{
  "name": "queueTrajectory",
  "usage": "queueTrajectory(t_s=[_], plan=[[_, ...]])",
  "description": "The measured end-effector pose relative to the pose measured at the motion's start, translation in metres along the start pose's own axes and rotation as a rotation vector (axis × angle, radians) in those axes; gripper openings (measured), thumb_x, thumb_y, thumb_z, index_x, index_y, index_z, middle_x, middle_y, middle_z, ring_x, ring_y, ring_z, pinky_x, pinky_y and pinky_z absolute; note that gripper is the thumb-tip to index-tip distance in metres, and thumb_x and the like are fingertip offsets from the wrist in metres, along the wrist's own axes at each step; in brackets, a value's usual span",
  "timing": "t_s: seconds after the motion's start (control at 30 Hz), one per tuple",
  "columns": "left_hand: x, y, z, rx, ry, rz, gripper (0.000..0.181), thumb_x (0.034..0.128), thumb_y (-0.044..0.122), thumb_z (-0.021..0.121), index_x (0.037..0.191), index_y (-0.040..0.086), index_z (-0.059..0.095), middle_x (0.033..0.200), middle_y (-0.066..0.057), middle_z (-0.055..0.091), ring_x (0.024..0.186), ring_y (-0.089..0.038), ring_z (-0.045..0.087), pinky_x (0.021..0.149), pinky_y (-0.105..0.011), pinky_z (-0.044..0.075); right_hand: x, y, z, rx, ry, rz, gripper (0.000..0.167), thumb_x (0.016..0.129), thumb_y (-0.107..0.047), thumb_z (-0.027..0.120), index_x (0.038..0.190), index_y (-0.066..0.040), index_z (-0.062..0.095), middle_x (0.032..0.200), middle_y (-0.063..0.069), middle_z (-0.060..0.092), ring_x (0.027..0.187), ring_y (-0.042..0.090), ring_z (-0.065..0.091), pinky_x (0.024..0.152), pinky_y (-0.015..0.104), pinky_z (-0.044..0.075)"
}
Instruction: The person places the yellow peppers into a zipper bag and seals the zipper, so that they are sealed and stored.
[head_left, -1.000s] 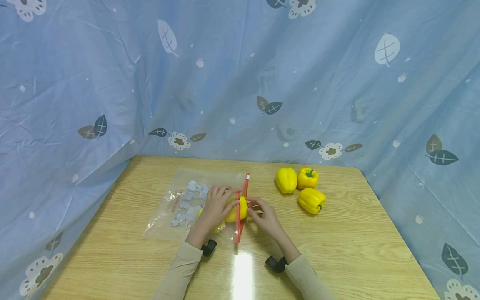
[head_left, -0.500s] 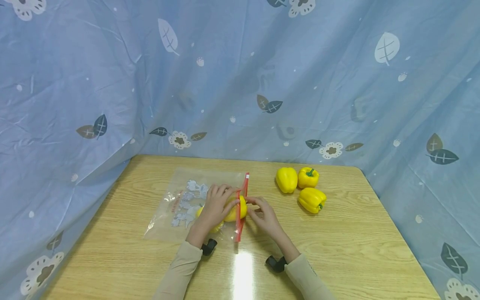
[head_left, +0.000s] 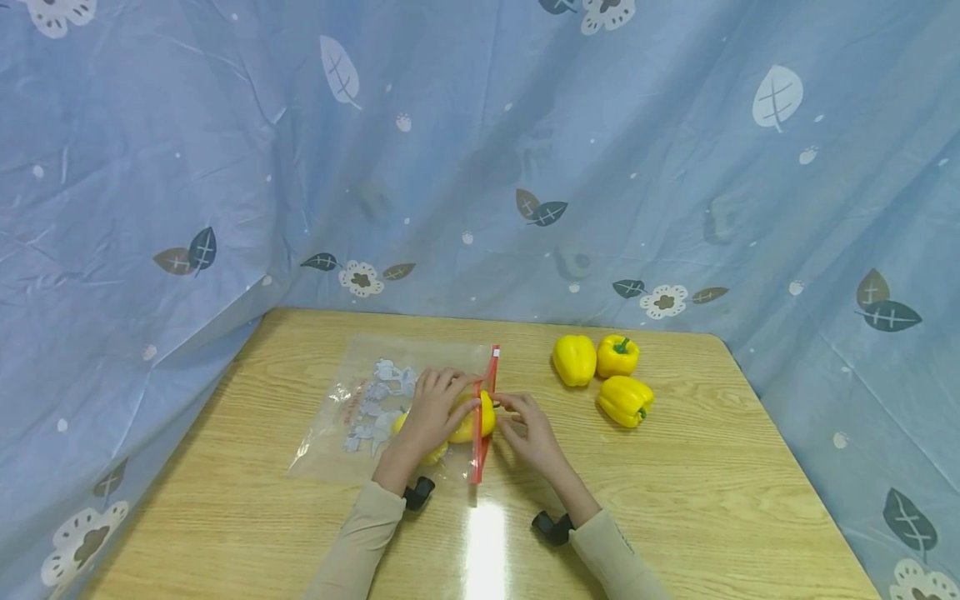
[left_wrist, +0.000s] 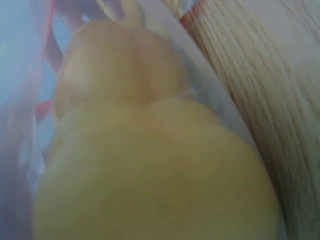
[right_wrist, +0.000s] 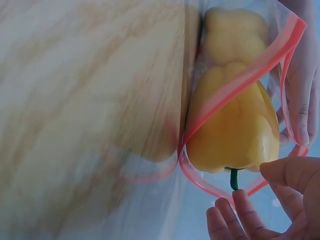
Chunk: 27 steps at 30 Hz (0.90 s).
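Note:
A clear zip bag (head_left: 322, 425) with a red zip edge lies flat in the head view, its mouth facing right. Just inside that mouth sits a yellow bell pepper (right_wrist: 230, 125), green stem outward. More yellow pepper (right_wrist: 235, 35) shows deeper in the bag; the left wrist view is filled by yellow peppers (left_wrist: 150, 180) behind the plastic. My left hand (head_left: 433, 410) lies over the bag and pinches its red edge. My right hand (head_left: 531, 435) is at the mouth, thumb touching the pepper's stem end, other fingers loosely extended near the stem.
Three yellow bell peppers, the left one (head_left: 574, 361), the back one (head_left: 618, 357) and the front one (head_left: 626, 402), lie right of the bag on the wooden table (head_left: 690, 483). A blue patterned curtain (head_left: 465, 150) hangs behind. Black wrist cameras (head_left: 552, 527) sit under both wrists.
Almost nothing differs. Both hands keep their places at the bag's mouth, and the pepper there sits about the same. The whole head view shifts very slightly.

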<state>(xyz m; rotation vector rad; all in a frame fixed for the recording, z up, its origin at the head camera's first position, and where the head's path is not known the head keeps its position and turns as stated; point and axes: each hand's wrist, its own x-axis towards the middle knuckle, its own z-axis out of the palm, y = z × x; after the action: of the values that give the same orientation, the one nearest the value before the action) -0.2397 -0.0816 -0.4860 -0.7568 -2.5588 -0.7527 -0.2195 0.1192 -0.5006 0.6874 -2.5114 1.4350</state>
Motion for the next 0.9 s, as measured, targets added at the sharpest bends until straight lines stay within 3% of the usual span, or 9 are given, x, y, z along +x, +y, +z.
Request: queueTrajectory(t_s=[0.3,0.5,0.63,0.9], plan=[[0.0,0.002,-0.001,0.009,-0.015,-0.022,0.039,0.0935,0.04,0.051,0.13,0.025,0.052,0.12,-0.004,0.052,0.102,-0.022,0.043,0.107,-0.055,0.019,0.0,0.001,0.002,0.08,-0.012,-0.022,0.038,0.085,0.004,0.061,0.122,-0.003,0.058,0.111,0.023,0.055,0.103,0.042,0.054,0.081,0.053,0.049],[0.0,0.003,-0.001,0.005,0.002,-0.016,0.038,0.0933,0.038,0.052,0.129,0.024,0.053,0.12,-0.003,0.052,0.103,-0.022,0.043,0.107,-0.053,0.019,0.0,-0.004,0.001,0.093,-0.066,-0.013,0.036,0.087,0.001,0.06,0.122,-0.006,0.057,0.117,0.012,0.059,0.105,0.034,0.056,0.082,0.042,0.051],[0.0,0.003,-0.001,0.004,0.008,-0.014,0.038,0.0935,0.038,0.051,0.129,0.024,0.053,0.119,-0.003,0.053,0.101,-0.021,0.043,0.107,-0.052,0.019,0.001,-0.007,0.0,0.117,-0.107,-0.013,0.034,0.089,0.001,0.057,0.122,-0.006,0.056,0.119,0.011,0.059,0.106,0.032,0.056,0.084,0.041,0.05],[0.001,-0.003,0.003,0.017,0.023,-0.021,0.037,0.0934,0.039,0.051,0.127,0.023,0.055,0.118,-0.002,0.053,0.101,-0.021,0.043,0.108,-0.053,0.018,0.002,-0.023,-0.004,0.179,-0.173,-0.034,0.041,0.091,0.004,0.052,0.131,0.003,0.044,0.111,0.027,0.058,0.104,0.042,0.055,0.085,0.048,0.048]])
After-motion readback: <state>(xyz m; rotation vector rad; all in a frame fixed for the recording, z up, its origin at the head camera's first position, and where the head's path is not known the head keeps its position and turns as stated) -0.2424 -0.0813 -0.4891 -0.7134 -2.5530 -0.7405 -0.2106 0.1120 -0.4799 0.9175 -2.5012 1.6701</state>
